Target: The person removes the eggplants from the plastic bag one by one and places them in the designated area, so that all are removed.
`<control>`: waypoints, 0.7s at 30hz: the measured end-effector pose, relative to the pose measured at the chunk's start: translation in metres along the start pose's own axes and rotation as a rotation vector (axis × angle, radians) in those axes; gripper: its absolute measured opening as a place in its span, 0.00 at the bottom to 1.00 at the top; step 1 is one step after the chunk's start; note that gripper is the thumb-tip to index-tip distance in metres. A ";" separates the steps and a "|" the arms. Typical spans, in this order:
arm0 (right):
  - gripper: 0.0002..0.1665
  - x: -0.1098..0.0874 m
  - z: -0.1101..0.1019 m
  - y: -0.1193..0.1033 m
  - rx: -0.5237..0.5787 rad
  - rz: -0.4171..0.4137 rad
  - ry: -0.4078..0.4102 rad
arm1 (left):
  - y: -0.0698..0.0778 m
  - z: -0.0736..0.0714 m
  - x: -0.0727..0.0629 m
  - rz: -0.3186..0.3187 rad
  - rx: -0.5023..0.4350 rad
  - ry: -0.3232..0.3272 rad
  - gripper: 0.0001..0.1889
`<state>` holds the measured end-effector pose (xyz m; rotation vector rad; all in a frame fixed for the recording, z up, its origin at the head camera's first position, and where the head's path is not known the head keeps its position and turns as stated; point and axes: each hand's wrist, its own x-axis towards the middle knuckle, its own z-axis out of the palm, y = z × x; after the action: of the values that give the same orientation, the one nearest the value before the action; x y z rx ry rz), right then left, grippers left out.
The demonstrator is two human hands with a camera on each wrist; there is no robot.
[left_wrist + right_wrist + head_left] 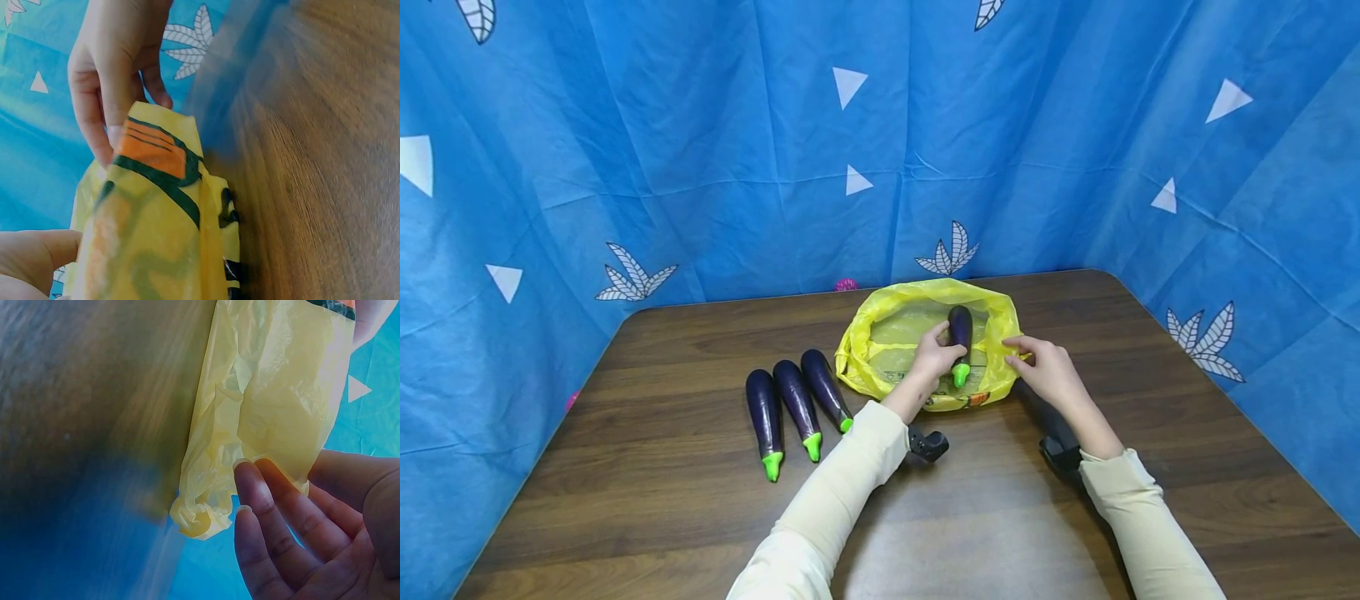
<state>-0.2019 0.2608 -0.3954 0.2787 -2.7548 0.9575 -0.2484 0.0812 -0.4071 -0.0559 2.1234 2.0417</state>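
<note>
A yellow plastic bag (857,350) lies with its mouth wide, showing its inside. My left hand (931,360) reaches over the near rim and holds a dark purple eggplant (960,323) with a bright green stem end, inside the mouth. In the left wrist view the bag's side hides the eggplant and most of that hand. At the bag's right rim, my right hand (1051,372) pinches the plastic. The right wrist view shows its thumb behind the edge and fingers (294,506) on the outer side.
Left of the bag, three more eggplants lie side by side on the brown wooden table (647,467): an outer one (764,412), a middle one (795,402) and one beside the bag (824,385). A blue patterned curtain (775,150) hangs around the table's back and sides.
</note>
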 end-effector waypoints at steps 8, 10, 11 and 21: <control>0.16 0.000 0.000 0.002 0.004 0.004 -0.006 | 0.008 -0.003 -0.010 -0.027 -0.047 -0.028 0.32; 0.16 0.000 0.000 0.001 0.005 0.007 -0.009 | 0.009 -0.005 -0.012 -0.027 -0.051 -0.032 0.32; 0.16 0.000 0.000 0.001 0.006 0.009 -0.012 | 0.009 -0.006 -0.013 -0.026 -0.054 -0.037 0.32; 0.16 0.000 -0.002 0.002 0.006 0.011 -0.016 | 0.023 -0.023 -0.029 -0.018 -0.073 -0.075 0.33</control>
<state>-0.2018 0.2633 -0.3950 0.2738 -2.7710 0.9705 -0.2263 0.0564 -0.3793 -0.0083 1.9969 2.0767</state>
